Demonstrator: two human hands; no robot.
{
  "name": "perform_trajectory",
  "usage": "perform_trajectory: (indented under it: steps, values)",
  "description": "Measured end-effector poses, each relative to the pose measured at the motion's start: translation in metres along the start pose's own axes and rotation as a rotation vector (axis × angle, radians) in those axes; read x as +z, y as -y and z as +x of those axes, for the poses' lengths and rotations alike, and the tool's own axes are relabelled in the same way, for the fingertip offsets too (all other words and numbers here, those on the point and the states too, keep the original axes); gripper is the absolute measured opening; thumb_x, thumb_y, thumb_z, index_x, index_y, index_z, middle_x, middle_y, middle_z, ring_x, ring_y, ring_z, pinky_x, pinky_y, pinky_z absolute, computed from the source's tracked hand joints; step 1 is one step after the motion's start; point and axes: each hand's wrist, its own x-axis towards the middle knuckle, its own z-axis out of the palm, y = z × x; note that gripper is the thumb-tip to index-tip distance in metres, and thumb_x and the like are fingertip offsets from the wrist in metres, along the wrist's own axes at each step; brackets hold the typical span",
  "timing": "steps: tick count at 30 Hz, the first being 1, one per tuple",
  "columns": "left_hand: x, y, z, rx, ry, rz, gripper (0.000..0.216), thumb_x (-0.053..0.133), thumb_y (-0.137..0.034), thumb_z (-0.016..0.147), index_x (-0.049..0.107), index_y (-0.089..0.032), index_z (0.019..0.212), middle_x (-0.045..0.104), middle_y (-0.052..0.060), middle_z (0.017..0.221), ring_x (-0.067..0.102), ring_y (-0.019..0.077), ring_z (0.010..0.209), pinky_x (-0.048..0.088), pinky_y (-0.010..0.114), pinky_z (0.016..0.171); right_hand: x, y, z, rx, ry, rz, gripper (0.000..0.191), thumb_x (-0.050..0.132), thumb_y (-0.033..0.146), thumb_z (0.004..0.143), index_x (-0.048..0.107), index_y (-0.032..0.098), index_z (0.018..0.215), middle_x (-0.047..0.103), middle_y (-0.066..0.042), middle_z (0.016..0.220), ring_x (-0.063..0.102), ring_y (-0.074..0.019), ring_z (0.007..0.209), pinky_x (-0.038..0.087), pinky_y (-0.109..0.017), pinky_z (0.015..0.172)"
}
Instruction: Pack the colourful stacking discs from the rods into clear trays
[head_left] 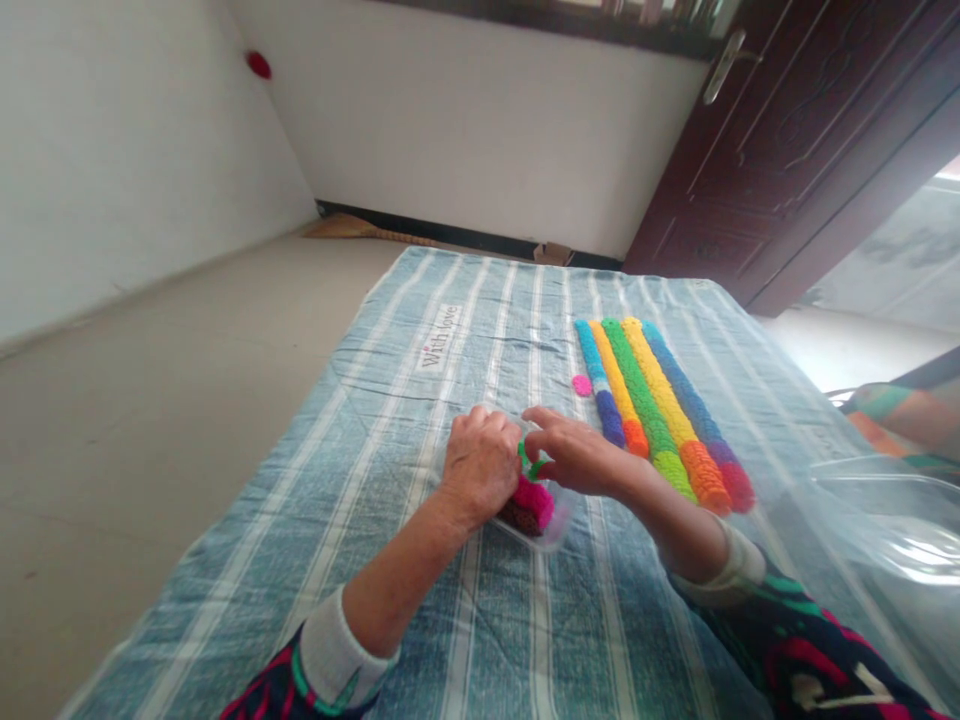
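A small clear plastic box rests on the cloth, with pink discs and brown discs stacked side by side in it. My left hand is curled over the box's left part, its fingers bent inward. What it grips is hidden under the knuckles. From the right, my right hand reaches over the box with thumb and forefinger apart. Small green pieces show between the two hands, close to the right thumb. Whether the thumb touches them I cannot tell.
Several long rows of coloured discs lie right of the box, with one loose pink disc beside them. A larger clear plastic container stands at the right edge. A striped blue cloth covers the table.
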Motion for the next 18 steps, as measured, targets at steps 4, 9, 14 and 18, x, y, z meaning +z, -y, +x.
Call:
perform_trajectory:
  steps: [4,9,14,18]
  values:
    - [-0.0003,0.0001,0.0004,-0.003,-0.003,-0.024,0.009,0.057,-0.018,0.079,0.064,-0.018,0.075,0.066,0.010,0.083,0.055,0.0291,0.089,0.041,0.042,0.074,0.0013,-0.0056,0.0023,-0.044,-0.063,0.046,0.002,0.067,0.017,0.080,0.066,0.018,0.081,0.055,-0.007,0.110,0.055,-0.0147,0.089,0.040,-0.025,0.072]
    - [-0.0036,0.0023,0.0006,0.013,0.058,-0.009,0.009,0.056,-0.018,0.080,0.065,-0.017,0.077,0.066,0.010,0.085,0.055,0.0280,0.089,0.041,0.041,0.076,0.0063,-0.0066,0.0075,-0.071,-0.105,-0.010,0.007,0.060,0.019,0.087,0.066,0.017,0.084,0.053,-0.001,0.087,0.047,-0.0093,0.069,0.032,-0.023,0.061]
    - [-0.0058,0.0010,0.0006,0.015,0.066,0.002,0.011,0.058,-0.025,0.081,0.065,-0.016,0.078,0.065,0.010,0.085,0.055,0.0285,0.090,0.040,0.041,0.076,0.0071,-0.0057,0.0069,-0.051,-0.118,-0.049,0.009,0.057,0.021,0.089,0.065,0.016,0.087,0.054,-0.002,0.086,0.045,-0.0093,0.068,0.029,-0.024,0.058]
    - [-0.0053,-0.0030,0.0012,-0.025,0.057,0.008,0.010,0.059,-0.025,0.081,0.064,-0.017,0.078,0.065,0.009,0.084,0.055,0.0282,0.091,0.039,0.040,0.075,0.0063,-0.0050,0.0063,-0.028,-0.125,-0.077,0.009,0.056,0.020,0.090,0.064,0.016,0.089,0.056,-0.003,0.089,0.047,-0.0098,0.068,0.028,-0.024,0.058]
